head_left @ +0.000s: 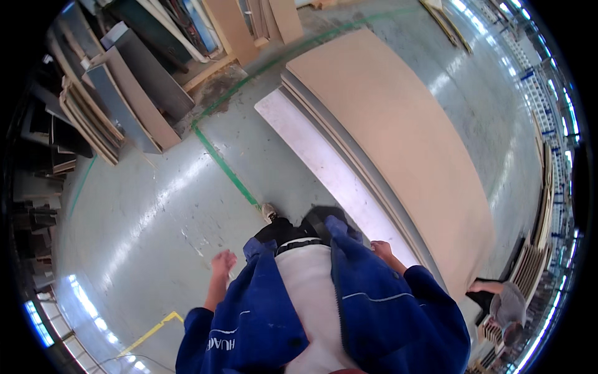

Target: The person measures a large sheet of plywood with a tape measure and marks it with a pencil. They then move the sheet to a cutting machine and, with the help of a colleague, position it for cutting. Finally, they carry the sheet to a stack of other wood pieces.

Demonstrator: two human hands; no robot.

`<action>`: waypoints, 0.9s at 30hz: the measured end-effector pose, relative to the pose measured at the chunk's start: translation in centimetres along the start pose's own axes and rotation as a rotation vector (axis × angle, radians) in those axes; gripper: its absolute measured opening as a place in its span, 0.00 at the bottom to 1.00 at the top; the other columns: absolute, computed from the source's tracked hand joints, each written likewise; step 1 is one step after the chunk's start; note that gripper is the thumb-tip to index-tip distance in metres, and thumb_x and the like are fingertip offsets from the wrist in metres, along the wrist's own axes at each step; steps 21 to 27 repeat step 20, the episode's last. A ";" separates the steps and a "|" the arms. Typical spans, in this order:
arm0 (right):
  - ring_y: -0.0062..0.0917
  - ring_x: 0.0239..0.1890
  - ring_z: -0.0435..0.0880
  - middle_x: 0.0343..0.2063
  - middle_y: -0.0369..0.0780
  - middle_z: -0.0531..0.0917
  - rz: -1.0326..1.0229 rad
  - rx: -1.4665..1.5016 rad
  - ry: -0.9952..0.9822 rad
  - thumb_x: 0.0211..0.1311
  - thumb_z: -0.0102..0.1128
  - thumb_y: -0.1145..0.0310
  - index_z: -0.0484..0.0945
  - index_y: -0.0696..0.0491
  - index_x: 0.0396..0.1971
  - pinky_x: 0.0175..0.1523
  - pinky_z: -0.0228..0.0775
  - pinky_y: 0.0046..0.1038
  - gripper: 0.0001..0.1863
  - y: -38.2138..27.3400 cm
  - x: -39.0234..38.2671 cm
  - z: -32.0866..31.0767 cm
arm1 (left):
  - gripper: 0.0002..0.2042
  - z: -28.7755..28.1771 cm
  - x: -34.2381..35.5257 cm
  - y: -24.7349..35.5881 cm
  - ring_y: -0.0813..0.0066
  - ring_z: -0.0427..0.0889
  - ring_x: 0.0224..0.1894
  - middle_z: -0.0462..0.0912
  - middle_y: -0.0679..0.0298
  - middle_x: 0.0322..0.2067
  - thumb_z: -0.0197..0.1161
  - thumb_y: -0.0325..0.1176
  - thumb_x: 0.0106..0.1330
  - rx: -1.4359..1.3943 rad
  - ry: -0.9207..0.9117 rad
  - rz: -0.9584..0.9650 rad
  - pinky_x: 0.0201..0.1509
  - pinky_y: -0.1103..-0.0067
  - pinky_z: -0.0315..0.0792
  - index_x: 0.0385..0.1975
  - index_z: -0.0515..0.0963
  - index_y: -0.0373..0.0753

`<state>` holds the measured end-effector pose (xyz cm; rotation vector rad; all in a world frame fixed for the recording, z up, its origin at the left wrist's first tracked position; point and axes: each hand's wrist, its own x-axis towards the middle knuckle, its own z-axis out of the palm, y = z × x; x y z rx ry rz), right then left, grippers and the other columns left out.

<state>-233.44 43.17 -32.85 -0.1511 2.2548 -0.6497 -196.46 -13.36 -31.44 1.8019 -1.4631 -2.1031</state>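
Note:
My left hand (223, 263) hangs out over the grey floor, loosely bent, with nothing in it. My right hand (382, 250) is beside my jacket, in front of the long white board (324, 156); whether it touches that board I cannot tell. Its fingers are partly hidden and look curled, with no object showing in them. To the right of the white board lies a stack of large brown panels (398, 131), its edges showing several layers. My blue jacket hangs open over a pale shirt, and one shoe (268, 212) shows below it.
Leaning boards and offcuts (118, 93) crowd the far left. A wooden rack (230, 31) holding long pieces stands behind. A green line (224, 165) marks the floor. Another person (507, 305) is at the right, an arm by the panel stack's near corner. Stacked boards (532, 265) lie beyond.

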 end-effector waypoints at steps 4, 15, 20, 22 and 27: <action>0.25 0.23 0.81 0.27 0.38 0.83 0.239 0.528 0.104 0.65 0.59 0.68 0.85 0.59 0.35 0.28 0.74 0.33 0.10 -7.7 -1.4 3.1 | 0.16 0.7 5.6 16.7 0.73 0.86 0.38 0.86 0.61 0.39 0.62 0.37 0.74 -0.033 0.101 -0.037 0.43 0.78 0.80 0.55 0.77 0.34; 0.18 0.24 0.77 0.26 0.37 0.81 0.431 0.838 0.107 0.67 0.63 0.58 0.85 0.58 0.47 0.30 0.71 0.24 0.19 -27.9 22.4 -2.7 | 0.23 6.4 26.2 34.9 0.67 0.87 0.46 0.88 0.60 0.40 0.57 0.59 0.69 1.855 -0.311 0.384 0.49 0.72 0.79 0.44 0.85 0.45; 0.18 0.36 0.82 0.38 0.37 0.84 0.227 0.866 0.046 0.70 0.62 0.61 0.81 0.60 0.56 0.43 0.77 0.24 0.22 -38.2 32.8 -10.8 | 0.36 16.5 29.6 36.2 0.48 0.86 0.47 0.88 0.53 0.41 0.57 0.75 0.61 1.927 -0.306 0.238 0.53 0.63 0.79 0.44 0.85 0.43; 0.18 0.36 0.82 0.38 0.37 0.84 0.227 0.866 0.046 0.70 0.62 0.61 0.81 0.60 0.56 0.43 0.77 0.24 0.22 -38.2 32.8 -10.8 | 0.36 16.5 29.6 36.2 0.48 0.86 0.47 0.88 0.53 0.41 0.57 0.75 0.61 1.927 -0.306 0.238 0.53 0.63 0.79 0.44 0.85 0.43; 0.18 0.36 0.82 0.38 0.37 0.84 0.227 0.866 0.046 0.70 0.62 0.61 0.81 0.60 0.56 0.43 0.77 0.24 0.22 -38.2 32.8 -10.8 | 0.36 16.5 29.6 36.2 0.48 0.86 0.47 0.88 0.53 0.41 0.57 0.75 0.61 1.927 -0.306 0.238 0.53 0.63 0.79 0.44 0.85 0.43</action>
